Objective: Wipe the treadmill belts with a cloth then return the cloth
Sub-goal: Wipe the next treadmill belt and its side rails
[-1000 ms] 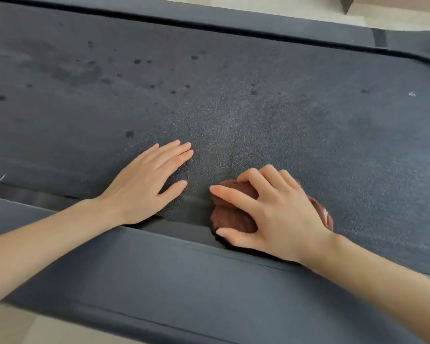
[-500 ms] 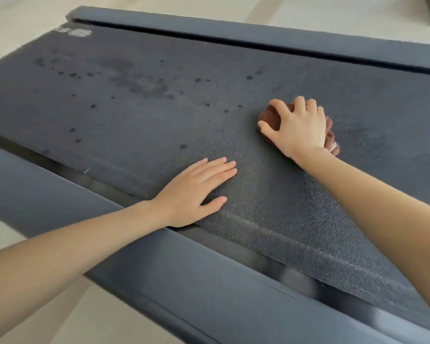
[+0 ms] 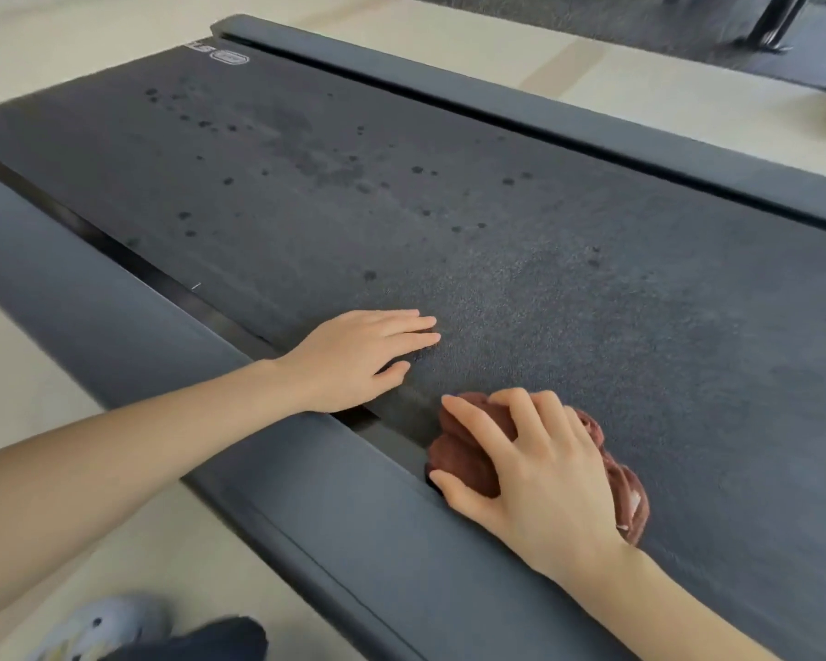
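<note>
A dark grey treadmill belt [image 3: 497, 240] fills most of the head view, speckled with dark spots toward its far left part. A bunched brown cloth [image 3: 468, 458] lies on the belt's near edge, against the side rail. My right hand [image 3: 540, 474] grips the cloth from above, fingers curled over it, thumb at the rail. My left hand [image 3: 358, 360] rests flat on the belt just left of the cloth, fingers straight, heel at the belt's edge.
The near side rail [image 3: 306, 508] runs diagonally under my forearms; the far side rail [image 3: 544, 112] borders the belt's other edge. Pale floor surrounds the treadmill. A light shoe [image 3: 101, 627] and dark trouser leg show at the bottom. Dark gym equipment [image 3: 773, 26] stands top right.
My right hand has dragged the cloth from the middle of the belt back to the near edge by the rail. My left hand has stayed flat on the belt.
</note>
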Demonstrator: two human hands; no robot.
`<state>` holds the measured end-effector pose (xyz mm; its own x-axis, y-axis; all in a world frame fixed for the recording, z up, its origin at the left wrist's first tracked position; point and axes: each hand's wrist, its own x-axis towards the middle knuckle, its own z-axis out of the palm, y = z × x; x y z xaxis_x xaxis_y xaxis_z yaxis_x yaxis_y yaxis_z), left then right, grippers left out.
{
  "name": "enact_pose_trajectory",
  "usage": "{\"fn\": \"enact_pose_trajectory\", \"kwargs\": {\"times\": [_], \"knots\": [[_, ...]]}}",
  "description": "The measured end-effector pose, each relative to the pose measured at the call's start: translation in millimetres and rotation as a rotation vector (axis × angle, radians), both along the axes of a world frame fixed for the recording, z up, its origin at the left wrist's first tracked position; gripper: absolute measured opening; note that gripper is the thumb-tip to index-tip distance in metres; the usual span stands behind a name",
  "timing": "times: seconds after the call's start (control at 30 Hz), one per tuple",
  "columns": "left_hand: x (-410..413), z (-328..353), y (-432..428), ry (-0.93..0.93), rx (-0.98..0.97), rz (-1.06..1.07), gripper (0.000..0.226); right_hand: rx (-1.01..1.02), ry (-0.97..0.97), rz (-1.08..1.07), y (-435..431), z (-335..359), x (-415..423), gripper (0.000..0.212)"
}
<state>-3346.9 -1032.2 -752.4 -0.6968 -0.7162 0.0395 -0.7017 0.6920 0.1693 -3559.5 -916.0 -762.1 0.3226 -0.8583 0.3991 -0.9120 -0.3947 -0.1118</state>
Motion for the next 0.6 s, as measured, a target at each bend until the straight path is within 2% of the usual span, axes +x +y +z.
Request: {"fn": "enact_pose_trajectory", "kwargs": {"times": [0.07, 0.17, 0.23, 0.4, 0.6], "knots": [[18, 5, 1, 0.034, 0.018, 0.066, 0.044, -0.021, -0.011, 0.026, -15, 0, 4, 0.052], [53, 14, -7, 0.067, -0.138, 0.136, 0.040, -0.036, -0.006, 0.047, -51, 1, 15, 0.052], [79, 17, -25, 0.043, -0.211, 0.216, 0.046, -0.034, 0.013, -0.012, -85, 1, 24, 0.053], [110, -3, -76, -0.119, -0.076, 0.278, 0.062, 0.017, 0.084, -0.279, -177, 1, 42, 0.057], [109, -23, -93, -0.039, -0.026, 0.189, 0.081, 0.067, 0.102, -0.484, -228, 2, 48, 0.055]]}}
